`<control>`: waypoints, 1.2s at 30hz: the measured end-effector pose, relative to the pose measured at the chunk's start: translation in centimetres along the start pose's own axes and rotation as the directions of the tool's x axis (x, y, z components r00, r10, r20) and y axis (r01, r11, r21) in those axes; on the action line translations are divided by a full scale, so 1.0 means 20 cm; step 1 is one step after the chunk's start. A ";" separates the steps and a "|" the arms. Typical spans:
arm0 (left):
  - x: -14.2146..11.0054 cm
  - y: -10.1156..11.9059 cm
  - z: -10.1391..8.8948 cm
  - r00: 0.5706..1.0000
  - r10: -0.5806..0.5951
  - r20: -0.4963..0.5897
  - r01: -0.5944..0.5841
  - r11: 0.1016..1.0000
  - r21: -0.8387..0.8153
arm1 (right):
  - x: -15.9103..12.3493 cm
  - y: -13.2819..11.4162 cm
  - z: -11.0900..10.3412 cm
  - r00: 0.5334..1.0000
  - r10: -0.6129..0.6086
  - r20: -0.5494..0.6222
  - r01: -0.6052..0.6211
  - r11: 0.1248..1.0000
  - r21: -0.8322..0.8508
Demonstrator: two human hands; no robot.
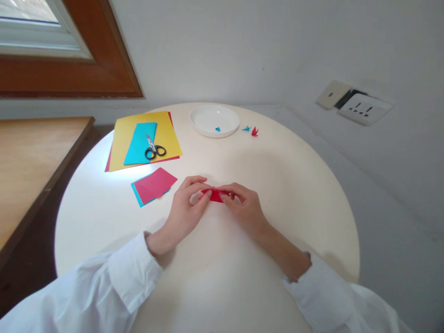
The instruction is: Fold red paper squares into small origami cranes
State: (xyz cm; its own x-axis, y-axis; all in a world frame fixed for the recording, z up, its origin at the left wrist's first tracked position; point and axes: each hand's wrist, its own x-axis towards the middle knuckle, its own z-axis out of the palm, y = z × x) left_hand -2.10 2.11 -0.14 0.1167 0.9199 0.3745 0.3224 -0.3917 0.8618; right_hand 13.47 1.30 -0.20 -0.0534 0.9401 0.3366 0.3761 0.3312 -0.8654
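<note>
A small folded piece of red paper [216,196] is pinched between both hands over the middle of the table. My left hand [185,203] grips its left end, thumb on the near side and fingers behind. On the right end, my right hand [246,208] holds it the same way. Parts of the paper are hidden behind the fingers. Just left of my left hand lie red paper pieces [156,182] on top of a blue sheet [137,196]. Farther back, a blue paper crane [246,128] and a red paper crane [255,132] sit side by side.
A white plate [197,127] with a small blue paper piece [218,129] stands at the back of the round table [305,185]. Black-handled scissors [152,150] rest on folded blue paper [138,143], over yellow paper [121,134]. A wooden surface [34,157] is at left.
</note>
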 end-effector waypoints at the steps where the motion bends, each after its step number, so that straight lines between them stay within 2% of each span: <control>1: 0.00 0.00 0.00 1.000 0.006 -0.010 -0.006 1.000 0.022 | 0.00 0.00 0.00 1.000 0.010 0.014 -0.010 1.000 0.001; 5: 0.00 0.01 0.00 1.000 -0.027 0.017 0.026 1.000 0.007 | -0.01 0.00 0.00 0.999 0.032 0.044 -0.032 0.999 0.008; 12: 0.00 0.04 -0.01 0.985 -0.159 0.066 0.162 0.986 -0.045 | -0.01 0.01 0.01 0.997 0.076 0.027 -0.077 0.996 0.054; 18: 0.01 0.06 -0.01 0.976 -0.211 0.059 0.218 0.961 -0.173 | -0.02 0.01 0.01 0.993 0.075 0.092 -0.081 0.995 0.064; 24: 0.01 0.07 0.00 0.978 -0.197 0.076 0.209 0.954 -0.215 | -0.01 0.00 0.01 0.995 0.085 0.049 -0.088 0.995 0.054; 32: 0.00 0.05 0.02 0.964 -0.157 0.215 0.219 0.927 -0.306 | 0.00 0.01 0.01 0.990 0.143 -0.013 -0.138 0.969 0.205; 36: 0.00 0.04 0.01 0.963 -0.153 0.224 0.223 0.916 -0.335 | 0.00 0.00 0.01 0.986 0.159 -0.056 -0.139 0.955 0.263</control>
State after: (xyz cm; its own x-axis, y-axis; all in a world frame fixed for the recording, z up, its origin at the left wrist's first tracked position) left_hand -1.55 1.82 0.49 0.2732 0.9499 0.1520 0.0070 -0.1599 0.9871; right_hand 13.28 1.42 -0.33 0.0586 0.9748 0.2153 0.1233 0.2069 -0.9706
